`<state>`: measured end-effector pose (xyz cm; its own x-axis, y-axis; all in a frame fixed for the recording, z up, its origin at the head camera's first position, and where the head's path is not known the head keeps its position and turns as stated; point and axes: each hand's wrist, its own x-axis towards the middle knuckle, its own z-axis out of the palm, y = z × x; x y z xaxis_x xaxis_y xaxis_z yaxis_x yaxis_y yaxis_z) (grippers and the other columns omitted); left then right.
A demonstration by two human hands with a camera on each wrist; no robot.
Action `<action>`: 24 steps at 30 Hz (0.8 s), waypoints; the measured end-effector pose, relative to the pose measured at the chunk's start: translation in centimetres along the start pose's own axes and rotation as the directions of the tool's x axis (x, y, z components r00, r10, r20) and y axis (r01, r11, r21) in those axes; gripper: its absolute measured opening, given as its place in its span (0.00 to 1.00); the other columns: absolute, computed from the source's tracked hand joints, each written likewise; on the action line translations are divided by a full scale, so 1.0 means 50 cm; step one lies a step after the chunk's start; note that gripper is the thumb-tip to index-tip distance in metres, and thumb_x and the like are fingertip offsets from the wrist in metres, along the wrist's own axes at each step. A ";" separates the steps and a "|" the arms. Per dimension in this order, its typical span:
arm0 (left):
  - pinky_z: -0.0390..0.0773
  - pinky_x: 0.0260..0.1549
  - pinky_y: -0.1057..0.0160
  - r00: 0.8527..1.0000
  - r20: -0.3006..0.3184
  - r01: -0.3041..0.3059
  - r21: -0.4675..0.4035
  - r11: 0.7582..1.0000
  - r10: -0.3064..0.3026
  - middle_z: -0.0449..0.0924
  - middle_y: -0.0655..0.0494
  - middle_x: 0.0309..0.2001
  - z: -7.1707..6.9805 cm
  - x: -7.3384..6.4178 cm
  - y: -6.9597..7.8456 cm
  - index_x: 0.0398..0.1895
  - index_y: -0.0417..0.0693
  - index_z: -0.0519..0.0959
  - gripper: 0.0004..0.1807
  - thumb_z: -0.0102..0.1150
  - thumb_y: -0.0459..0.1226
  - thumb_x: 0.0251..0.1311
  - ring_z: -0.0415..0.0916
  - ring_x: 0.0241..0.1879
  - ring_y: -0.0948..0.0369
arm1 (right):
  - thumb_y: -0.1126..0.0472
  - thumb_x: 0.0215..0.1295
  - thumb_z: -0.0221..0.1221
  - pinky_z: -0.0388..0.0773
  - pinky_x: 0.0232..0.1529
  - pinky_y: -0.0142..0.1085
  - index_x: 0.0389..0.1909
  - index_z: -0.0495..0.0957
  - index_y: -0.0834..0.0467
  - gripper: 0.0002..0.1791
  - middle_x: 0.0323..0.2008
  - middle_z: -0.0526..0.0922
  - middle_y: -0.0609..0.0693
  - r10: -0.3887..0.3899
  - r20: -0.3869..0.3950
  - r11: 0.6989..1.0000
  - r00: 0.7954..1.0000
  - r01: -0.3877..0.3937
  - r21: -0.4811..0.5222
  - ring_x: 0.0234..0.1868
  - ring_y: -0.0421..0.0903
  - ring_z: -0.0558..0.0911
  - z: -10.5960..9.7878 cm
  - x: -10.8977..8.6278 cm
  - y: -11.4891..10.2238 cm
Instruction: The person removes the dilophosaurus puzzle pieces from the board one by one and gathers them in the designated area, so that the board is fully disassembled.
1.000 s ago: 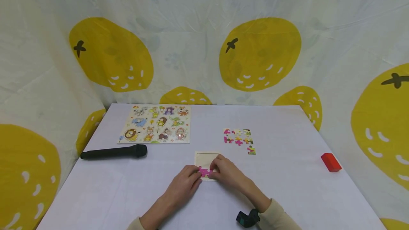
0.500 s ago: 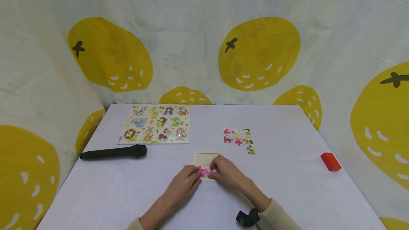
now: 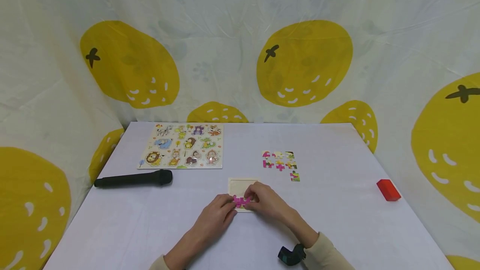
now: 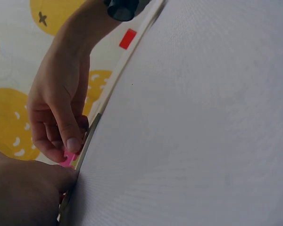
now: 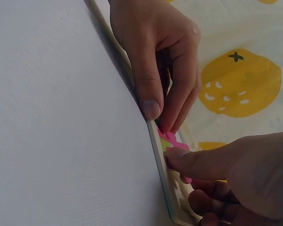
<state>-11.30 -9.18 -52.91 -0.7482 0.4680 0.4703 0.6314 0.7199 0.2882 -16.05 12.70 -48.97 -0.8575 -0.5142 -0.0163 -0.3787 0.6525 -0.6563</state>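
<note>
A small wooden puzzle tray [image 3: 240, 187] lies in front of me, its upper part bare. Pink-and-green jigsaw pieces [image 3: 238, 202] lie along its near side, partly covered by fingers. My left hand [image 3: 215, 218] holds the tray's left near corner, thumb at the front rim and fingertips against the pink pieces. From the right, my right hand [image 3: 271, 204] pinches a pink puzzle piece [image 5: 187, 148] between thumb and forefinger, low over the tray. The left hand's fingers hide where the leftmost piece meets the rim.
Several loose jigsaw pieces [image 3: 279, 164] lie beyond the tray to the right. An animal puzzle board [image 3: 181, 147] and a black microphone [image 3: 133, 178] lie at left. A red block [image 3: 388, 190] sits near the right edge. A black device [image 3: 291, 255] is at the right wrist.
My right hand has shifted very slightly with its piece, and more pink shows between the hands. The left hand stays in place.
</note>
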 end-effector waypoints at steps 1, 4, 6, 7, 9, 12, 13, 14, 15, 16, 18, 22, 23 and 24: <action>0.82 0.54 0.61 1.000 0.001 0.005 0.000 1.000 -0.005 0.82 0.56 0.50 0.000 0.000 0.000 0.46 0.46 0.86 0.13 0.68 0.40 0.61 0.78 0.53 0.60 | 0.59 0.59 0.70 0.74 0.36 0.28 0.40 0.82 0.54 0.10 0.34 0.78 0.43 -0.007 0.003 1.000 1.000 0.007 0.000 0.35 0.39 0.75 -0.001 0.000 0.000; 0.82 0.54 0.62 1.000 0.003 0.019 0.002 1.000 -0.019 0.82 0.56 0.50 -0.001 0.000 0.001 0.45 0.46 0.86 0.12 0.68 0.40 0.61 0.78 0.53 0.61 | 0.60 0.62 0.68 0.75 0.35 0.27 0.40 0.82 0.54 0.08 0.33 0.79 0.41 -0.022 0.019 1.000 1.000 0.022 0.003 0.34 0.38 0.75 -0.004 0.000 0.002; 0.82 0.54 0.62 1.000 0.001 0.025 0.003 1.000 -0.025 0.83 0.56 0.50 0.000 -0.001 0.002 0.45 0.46 0.86 0.12 0.68 0.41 0.61 0.79 0.54 0.60 | 0.61 0.64 0.66 0.75 0.35 0.27 0.40 0.82 0.53 0.06 0.32 0.79 0.40 -0.031 0.030 0.999 0.999 0.031 0.009 0.32 0.36 0.74 -0.006 0.001 0.003; 0.82 0.55 0.62 1.000 0.000 0.028 0.005 1.000 -0.028 0.83 0.56 0.50 0.000 -0.001 0.002 0.44 0.46 0.86 0.11 0.68 0.41 0.61 0.79 0.54 0.60 | 0.61 0.65 0.65 0.75 0.35 0.27 0.41 0.82 0.53 0.05 0.32 0.80 0.40 -0.039 0.033 0.999 0.999 0.039 0.009 0.32 0.35 0.74 -0.006 0.001 0.004; 0.82 0.55 0.62 0.999 0.001 0.034 0.005 0.999 -0.034 0.83 0.56 0.50 -0.001 -0.001 0.002 0.44 0.46 0.86 0.11 0.68 0.41 0.61 0.79 0.54 0.60 | 0.61 0.66 0.64 0.76 0.35 0.27 0.41 0.82 0.53 0.05 0.31 0.80 0.40 -0.048 0.034 0.999 0.998 0.048 0.014 0.32 0.35 0.74 -0.008 0.001 0.006; 0.82 0.55 0.61 0.999 0.008 0.040 0.009 0.999 -0.040 0.83 0.56 0.50 -0.002 -0.002 0.003 0.44 0.47 0.86 0.12 0.68 0.42 0.61 0.79 0.54 0.60 | 0.61 0.67 0.64 0.76 0.36 0.27 0.41 0.82 0.53 0.04 0.32 0.81 0.40 -0.047 0.019 0.999 0.999 0.047 0.025 0.32 0.35 0.75 -0.012 0.000 0.010; 0.82 0.55 0.61 0.999 0.010 0.042 0.011 0.999 -0.042 0.83 0.56 0.50 -0.002 -0.002 0.004 0.44 0.47 0.86 0.12 0.68 0.42 0.61 0.79 0.54 0.60 | 0.61 0.67 0.64 0.76 0.36 0.27 0.41 0.82 0.52 0.05 0.32 0.82 0.40 -0.043 0.010 0.999 0.999 0.042 0.026 0.32 0.35 0.75 -0.014 0.000 0.012; 0.82 0.55 0.61 0.999 0.012 0.043 0.011 0.999 -0.043 0.83 0.56 0.51 -0.002 -0.002 0.004 0.44 0.47 0.86 0.12 0.68 0.42 0.61 0.79 0.54 0.60 | 0.60 0.67 0.64 0.76 0.36 0.27 0.41 0.81 0.52 0.05 0.32 0.81 0.40 -0.034 0.001 0.999 0.999 0.034 0.030 0.32 0.35 0.75 -0.017 0.001 0.014; 0.82 0.55 0.61 0.999 0.014 0.043 0.013 0.999 -0.043 0.83 0.56 0.51 -0.002 -0.002 0.004 0.44 0.47 0.86 0.12 0.68 0.42 0.61 0.79 0.54 0.60 | 0.60 0.67 0.64 0.76 0.36 0.27 0.41 0.82 0.52 0.05 0.32 0.81 0.40 -0.026 -0.010 0.999 1.000 0.027 0.034 0.32 0.35 0.75 -0.020 0.001 0.017; 0.82 0.56 0.61 0.999 0.014 0.043 0.013 0.999 -0.044 0.83 0.56 0.51 -0.002 -0.002 0.004 0.44 0.47 0.86 0.12 0.68 0.42 0.61 0.79 0.55 0.60 | 0.60 0.67 0.64 0.76 0.36 0.27 0.41 0.81 0.52 0.05 0.32 0.81 0.39 -0.018 -0.019 0.999 1.000 0.019 0.035 0.32 0.36 0.75 -0.023 0.002 0.019; 0.82 0.55 0.60 0.999 0.015 0.045 0.015 0.999 -0.045 0.83 0.55 0.51 -0.002 -0.002 0.004 0.44 0.47 0.86 0.12 0.68 0.42 0.61 0.79 0.54 0.60 | 0.59 0.66 0.65 0.76 0.35 0.27 0.42 0.81 0.51 0.05 0.31 0.81 0.39 0.002 -0.037 0.999 0.999 0.000 0.043 0.33 0.36 0.75 -0.030 0.003 0.026; 0.82 0.55 0.60 0.999 0.014 0.042 0.011 0.999 -0.042 0.83 0.55 0.51 -0.002 -0.003 0.004 0.44 0.46 0.86 0.12 0.68 0.41 0.61 0.79 0.54 0.60 | 0.59 0.65 0.66 0.76 0.35 0.26 0.41 0.82 0.51 0.06 0.33 0.82 0.40 0.038 -0.076 0.998 0.996 -0.034 0.060 0.33 0.38 0.76 -0.047 0.005 0.041; 0.82 0.55 0.61 0.999 0.010 0.039 0.011 0.999 -0.039 0.83 0.55 0.51 -0.002 -0.003 0.004 0.44 0.46 0.86 0.12 0.68 0.41 0.61 0.79 0.54 0.60 | 0.59 0.64 0.67 0.76 0.35 0.26 0.41 0.83 0.51 0.06 0.33 0.82 0.40 0.046 -0.087 0.997 0.995 -0.041 0.063 0.33 0.38 0.76 -0.051 0.005 0.046; 0.82 0.55 0.61 0.999 0.005 0.037 0.009 0.999 -0.037 0.83 0.55 0.50 -0.002 -0.003 0.003 0.44 0.46 0.86 0.11 0.68 0.41 0.61 0.79 0.54 0.60 | 0.59 0.64 0.67 0.76 0.35 0.26 0.41 0.83 0.51 0.06 0.33 0.83 0.40 0.054 -0.095 0.997 0.994 -0.048 0.065 0.33 0.38 0.76 -0.055 0.006 0.051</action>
<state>-11.07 -9.17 -52.87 -0.7720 0.4434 0.4555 0.6014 0.7414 0.2977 -18.23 15.77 -48.57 -0.9059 -0.4231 0.0199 -0.3138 0.6389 -0.7024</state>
